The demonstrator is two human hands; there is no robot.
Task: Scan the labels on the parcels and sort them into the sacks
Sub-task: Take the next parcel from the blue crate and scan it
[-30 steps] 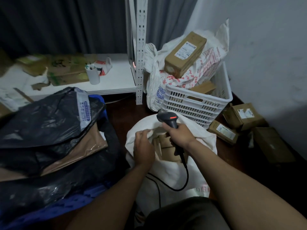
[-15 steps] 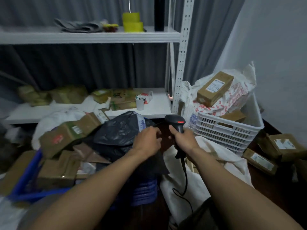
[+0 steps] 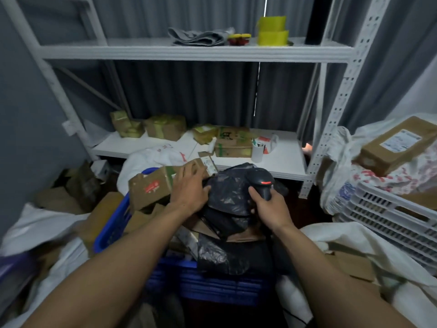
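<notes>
Filling blue crate (image 3: 111,223), cardboard box (image 3: 151,188), black bags (image 3: 229,192) (crumpled), right hand (image 3: 272,209) gripping scanner (image 3: 262,183)

Right ahead of me stands the white rack (image 3: 340,91). Its upper shelf (image 3: 142,53), across the top of the frame, carries a folded grey cloth (image 3: 198,39) and yellow tape rolls (image 3: 272,31). The lower shelf (image 3: 283,162), mid-frame, holds green-taped cardboard boxes (image 3: 165,126) and, toward its right, a white cup (image 3: 257,151).

One wide-angle head camera looks forward and down along both forearms, close over the blue crate (image 3: 111,223), with the left hand (image 3: 189,192) and right hand (image 3: 272,207) mid-frame, facing the white shelving (image 3: 189,53) and grey curtain (image 3: 189,91) just beyond.
</notes>
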